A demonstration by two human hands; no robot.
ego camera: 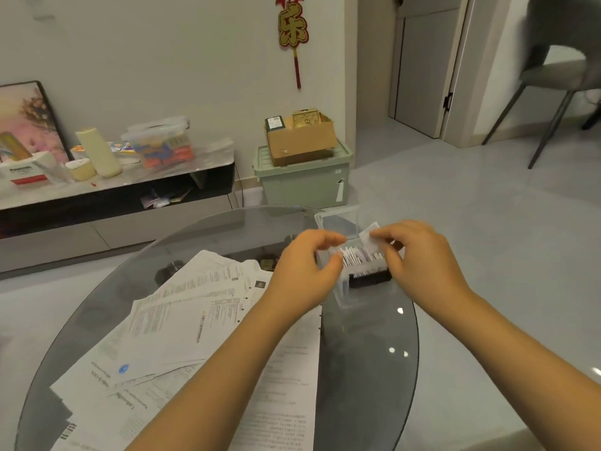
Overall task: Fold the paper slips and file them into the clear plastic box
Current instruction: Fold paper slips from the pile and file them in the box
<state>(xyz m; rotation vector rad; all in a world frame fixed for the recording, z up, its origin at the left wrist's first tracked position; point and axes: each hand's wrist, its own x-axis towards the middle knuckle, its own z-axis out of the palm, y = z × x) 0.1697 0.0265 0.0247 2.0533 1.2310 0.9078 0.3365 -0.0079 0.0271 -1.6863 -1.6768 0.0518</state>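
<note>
Nearest the viewer, at six to nine o'clock on the round glass tabletop [367, 369], lies a loose heap of printed paper sheets [182, 323], overlapping and unfolded. Beyond it, toward one o'clock, stands the clear plastic box [344, 297], holding a row of folded white slips [354, 258] set upright on edge above a dark base. The left hand [305, 271] rests at the box's near-left wall, fingers curled, thumb and forefinger drawn close; whether it pinches anything cannot be told. The right hand [419, 255] pinches a folded slip [370, 237] by thumb and fingertips, just above the row at the box's far side. The held slip looks small, white and creased flat, with one corner slightly raised. Risks, as judged: the slip may catch on its neighbours and buckle if pressed in without a gap parted first; the light box may slide on the glass if not steadied; a loose fold may spring open. Farther off, at eleven o'clock, a low cabinet [113, 190] carries mixed household items.
</note>
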